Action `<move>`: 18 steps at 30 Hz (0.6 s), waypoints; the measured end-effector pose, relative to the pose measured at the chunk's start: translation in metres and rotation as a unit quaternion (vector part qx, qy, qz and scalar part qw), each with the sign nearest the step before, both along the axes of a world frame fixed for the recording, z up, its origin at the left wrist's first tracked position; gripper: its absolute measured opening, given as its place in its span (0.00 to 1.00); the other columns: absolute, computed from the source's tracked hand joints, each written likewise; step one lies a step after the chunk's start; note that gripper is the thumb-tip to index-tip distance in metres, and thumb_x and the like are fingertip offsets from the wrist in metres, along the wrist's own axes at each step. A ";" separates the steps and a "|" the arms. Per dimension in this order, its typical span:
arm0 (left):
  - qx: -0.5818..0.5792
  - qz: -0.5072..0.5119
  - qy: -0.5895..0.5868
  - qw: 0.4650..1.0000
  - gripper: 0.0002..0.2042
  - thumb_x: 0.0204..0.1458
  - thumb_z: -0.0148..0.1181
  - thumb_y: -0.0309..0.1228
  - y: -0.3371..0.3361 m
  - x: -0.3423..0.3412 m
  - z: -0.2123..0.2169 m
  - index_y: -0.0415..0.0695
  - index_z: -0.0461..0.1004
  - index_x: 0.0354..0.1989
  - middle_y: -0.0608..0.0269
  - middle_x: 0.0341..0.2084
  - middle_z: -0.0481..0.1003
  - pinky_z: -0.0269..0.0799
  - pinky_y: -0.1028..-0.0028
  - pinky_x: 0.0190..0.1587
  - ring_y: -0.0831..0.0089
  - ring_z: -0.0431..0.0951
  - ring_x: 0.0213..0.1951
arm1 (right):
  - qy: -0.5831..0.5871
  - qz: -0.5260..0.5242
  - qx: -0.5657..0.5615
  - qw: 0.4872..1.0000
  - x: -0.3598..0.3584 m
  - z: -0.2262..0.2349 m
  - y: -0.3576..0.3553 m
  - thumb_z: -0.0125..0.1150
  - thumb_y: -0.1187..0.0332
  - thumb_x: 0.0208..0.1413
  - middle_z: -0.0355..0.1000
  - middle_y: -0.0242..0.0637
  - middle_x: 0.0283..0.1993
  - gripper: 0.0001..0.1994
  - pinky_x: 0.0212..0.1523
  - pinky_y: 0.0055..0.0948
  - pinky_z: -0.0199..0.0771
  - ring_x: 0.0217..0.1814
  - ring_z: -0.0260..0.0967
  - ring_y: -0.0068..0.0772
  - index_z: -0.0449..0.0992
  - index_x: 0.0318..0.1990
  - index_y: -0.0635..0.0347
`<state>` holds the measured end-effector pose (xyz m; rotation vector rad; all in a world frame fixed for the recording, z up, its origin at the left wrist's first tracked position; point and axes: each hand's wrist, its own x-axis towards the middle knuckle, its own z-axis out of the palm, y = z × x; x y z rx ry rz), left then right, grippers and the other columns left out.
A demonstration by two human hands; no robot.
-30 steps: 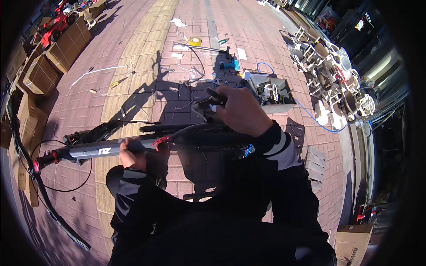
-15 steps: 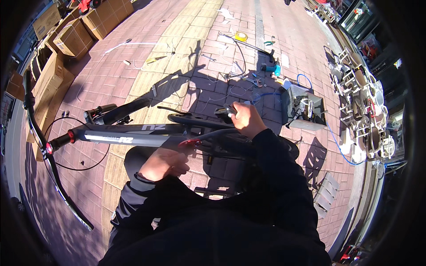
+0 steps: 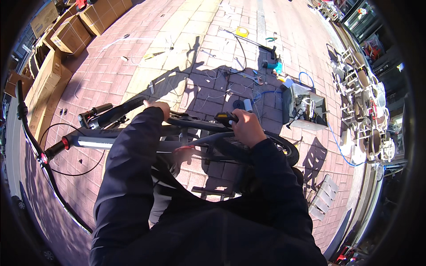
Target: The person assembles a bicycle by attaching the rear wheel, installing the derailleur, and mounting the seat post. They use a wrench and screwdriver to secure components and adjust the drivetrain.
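Observation:
In front of me is a grey bicycle frame (image 3: 100, 142), its handlebar (image 3: 53, 177) at the left and a rear wheel (image 3: 286, 150) at the right. My left hand (image 3: 158, 107) reaches over the top tube and closes round the left end of a thin black bar (image 3: 179, 115); its fingers are partly hidden. My right hand (image 3: 248, 127) grips what looks like a black pedal (image 3: 225, 117) with a yellow strip, above the rear of the frame. A red part (image 3: 184, 149) sits near the frame's middle, partly covered by my left sleeve.
A grey bin (image 3: 310, 99) of parts stands right of the bicycle. On the paving beyond lie a teal power tool (image 3: 276, 66), yellow tape (image 3: 242, 32), wrenches and cable. Cardboard boxes (image 3: 73, 37) line the left; several pale seat-like parts (image 3: 366, 106) are piled at the right.
My left hand has moved from the near side of the frame up and over to the thin black bar. My right hand keeps its grip and has shifted slightly. The handlebar has tilted a little.

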<state>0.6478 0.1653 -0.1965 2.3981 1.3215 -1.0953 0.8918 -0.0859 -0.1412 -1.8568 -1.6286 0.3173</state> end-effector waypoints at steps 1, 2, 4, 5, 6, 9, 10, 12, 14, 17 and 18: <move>0.036 -0.016 -0.005 0.999 0.17 0.57 0.60 0.40 0.002 0.000 0.005 0.42 0.82 0.49 0.50 0.50 0.81 0.62 0.37 0.62 0.46 0.78 0.56 | 0.001 -0.002 0.007 1.000 0.001 -0.002 0.001 0.64 0.77 0.48 0.76 0.50 0.36 0.10 0.41 0.44 0.77 0.41 0.75 0.59 0.73 0.38 0.65; 0.033 -0.027 -0.053 0.998 0.17 0.57 0.60 0.40 0.000 -0.002 0.010 0.41 0.82 0.46 0.49 0.48 0.81 0.66 0.41 0.59 0.45 0.79 0.54 | 0.011 0.002 0.024 1.000 0.002 -0.003 0.001 0.64 0.77 0.48 0.76 0.50 0.36 0.09 0.41 0.44 0.76 0.41 0.75 0.59 0.73 0.38 0.65; 0.035 -0.049 -0.150 0.987 0.16 0.55 0.61 0.40 -0.011 -0.007 0.021 0.40 0.83 0.42 0.47 0.43 0.82 0.73 0.49 0.52 0.45 0.80 0.49 | 0.027 0.018 0.063 0.997 0.002 -0.006 0.002 0.63 0.77 0.49 0.75 0.51 0.35 0.09 0.41 0.44 0.76 0.41 0.75 0.60 0.73 0.39 0.65; 0.039 -0.112 -0.199 0.973 0.14 0.56 0.61 0.40 -0.022 -0.012 0.026 0.40 0.82 0.35 0.45 0.35 0.81 0.76 0.55 0.46 0.44 0.80 0.43 | 0.041 0.014 0.040 0.998 0.003 -0.007 0.002 0.63 0.76 0.49 0.75 0.51 0.35 0.09 0.40 0.44 0.75 0.41 0.74 0.61 0.73 0.38 0.65; 0.029 -0.110 -0.275 0.955 0.14 0.57 0.60 0.40 -0.034 -0.015 0.031 0.40 0.82 0.34 0.45 0.34 0.80 0.75 0.54 0.45 0.44 0.80 0.43 | 0.050 0.013 0.025 0.998 0.002 -0.007 0.003 0.63 0.76 0.50 0.74 0.52 0.34 0.09 0.40 0.44 0.74 0.40 0.74 0.61 0.72 0.38 0.66; 0.047 -0.077 -0.379 0.921 0.14 0.59 0.58 0.39 -0.071 -0.013 0.039 0.40 0.80 0.32 0.44 0.32 0.79 0.74 0.52 0.44 0.44 0.79 0.41 | 0.046 0.014 0.008 0.999 0.000 -0.001 0.004 0.63 0.74 0.51 0.72 0.53 0.33 0.08 0.38 0.45 0.72 0.39 0.72 0.63 0.72 0.37 0.66; 0.048 -0.063 -0.375 0.924 0.14 0.58 0.59 0.39 -0.075 -0.012 0.042 0.40 0.81 0.37 0.43 0.34 0.80 0.74 0.54 0.47 0.44 0.80 0.43 | 0.033 0.012 -0.002 0.999 -0.001 0.004 0.004 0.63 0.74 0.52 0.72 0.54 0.32 0.08 0.37 0.45 0.72 0.38 0.71 0.64 0.72 0.37 0.67; 0.043 -0.030 -0.434 0.899 0.12 0.55 0.61 0.37 -0.079 -0.017 0.044 0.41 0.82 0.35 0.44 0.33 0.81 0.75 0.54 0.47 0.44 0.80 0.42 | 0.029 0.031 0.009 0.999 -0.003 0.015 0.005 0.62 0.74 0.52 0.74 0.53 0.37 0.09 0.41 0.45 0.74 0.42 0.73 0.62 0.73 0.39 0.66; 0.025 -0.002 -0.455 0.890 0.11 0.50 0.64 0.34 -0.073 -0.021 0.045 0.38 0.82 0.35 0.42 0.35 0.80 0.75 0.55 0.49 0.43 0.80 0.43 | 0.010 0.034 -0.012 0.999 -0.007 0.027 0.011 0.62 0.73 0.54 0.75 0.55 0.40 0.09 0.43 0.45 0.75 0.45 0.74 0.60 0.74 0.41 0.67; -0.026 -0.036 -0.493 0.869 0.15 0.48 0.67 0.34 -0.062 -0.027 0.048 0.36 0.81 0.40 0.40 0.39 0.80 0.74 0.56 0.51 0.42 0.79 0.46 | 0.047 0.028 -0.028 0.998 -0.019 0.044 0.032 0.64 0.71 0.56 0.74 0.52 0.32 0.08 0.36 0.41 0.73 0.37 0.74 0.59 0.74 0.39 0.66; -0.035 0.046 -0.487 0.871 0.20 0.47 0.68 0.34 -0.063 -0.027 0.048 0.35 0.79 0.47 0.40 0.43 0.80 0.74 0.57 0.51 0.45 0.80 0.48 | 0.034 0.042 -0.018 0.998 -0.023 0.049 0.042 0.64 0.70 0.57 0.75 0.52 0.33 0.09 0.37 0.43 0.74 0.38 0.75 0.58 0.75 0.40 0.66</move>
